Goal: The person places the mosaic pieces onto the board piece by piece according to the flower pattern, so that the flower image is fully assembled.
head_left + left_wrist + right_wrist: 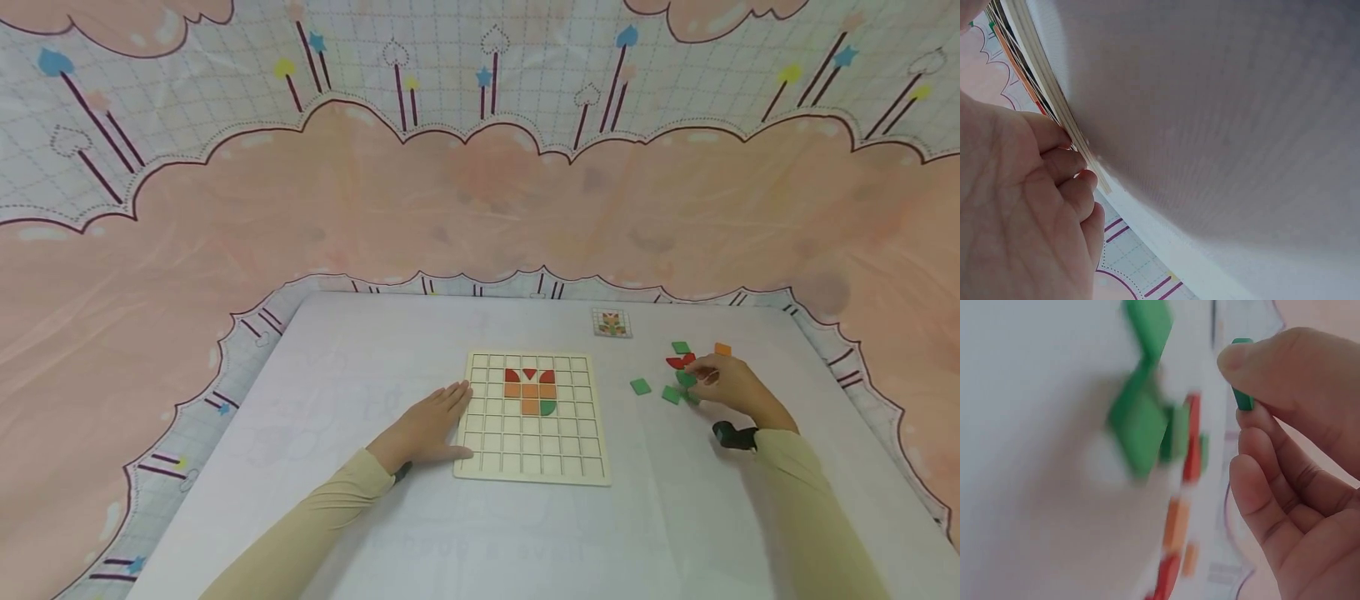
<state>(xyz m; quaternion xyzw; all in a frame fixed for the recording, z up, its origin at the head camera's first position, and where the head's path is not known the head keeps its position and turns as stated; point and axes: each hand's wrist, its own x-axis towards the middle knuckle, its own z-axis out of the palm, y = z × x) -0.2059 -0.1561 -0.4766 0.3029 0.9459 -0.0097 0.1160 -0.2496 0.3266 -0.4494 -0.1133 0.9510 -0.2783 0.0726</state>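
Note:
A pale wooden grid board point(532, 446) lies on the white table, with red, orange and green pieces set in its upper middle cells. One of these is a rounded green piece point(548, 408) beside an orange square point(530, 407). My left hand point(427, 425) rests at the board's left edge, fingers extended; the left wrist view shows its fingertips against the board's side point(1047, 81). Over the loose pieces on the right, my right hand point(727, 387) pinches a small green piece point(1244, 400) between thumb and finger. Its full outline is hard to tell.
Near the right hand lie loose green tiles point(641, 387), red pieces point(675, 363) and an orange square point(722, 348). A small pattern card point(612, 323) sits behind the board, toward the table's far edge. A patterned cloth point(480, 208) hangs beyond the table point(360, 350).

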